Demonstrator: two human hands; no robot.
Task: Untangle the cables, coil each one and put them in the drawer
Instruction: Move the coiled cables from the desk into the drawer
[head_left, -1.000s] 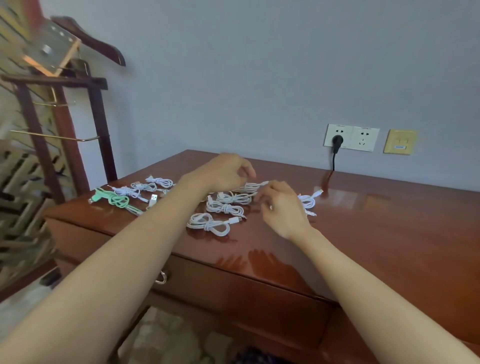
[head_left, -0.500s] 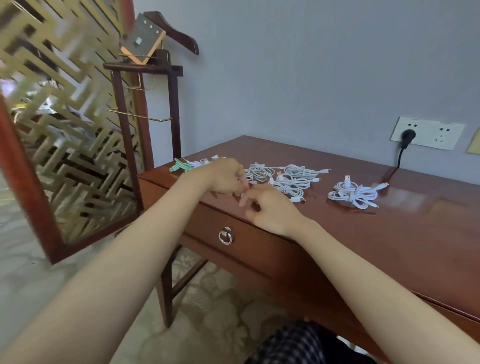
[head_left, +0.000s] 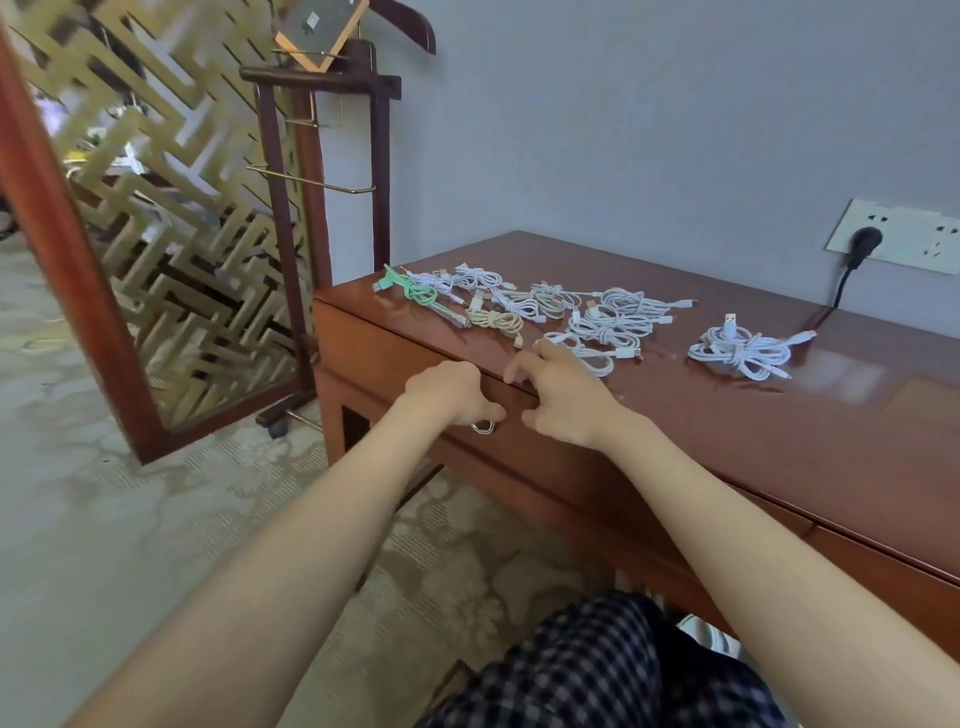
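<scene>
Now the left hand (head_left: 449, 392) has its fingers curled down over the metal ring pull (head_left: 483, 427) on the drawer (head_left: 395, 358) front, seemingly gripping it, though the ring is mostly hidden behind the knuckles, so I cannot tell how firm the hold is. The right hand (head_left: 563, 397) hangs just beside it with fingers loosely bent and spread, holding nothing, its fingertips near the desk edge.

Just past the right hand lie the cables: a white coil (head_left: 582, 351) close to the edge, more white bundles (head_left: 613, 314) behind it, a beige one (head_left: 493, 319), a green one (head_left: 418, 293) toward the corner, and a separate white bundle (head_left: 743, 351) further right. All sit on the desk (head_left: 779, 415), each looking tied into its own coil.

So untangling and coiling look finished; the drawer is shut, and opening it and moving every coil inside is what remains.

Compared with half a second ago, both hands have dropped from the desk's top edge to the drawer front, the left reaching the ring pull, and the view has swung closer. A second ago the hands were among the coils.
</scene>
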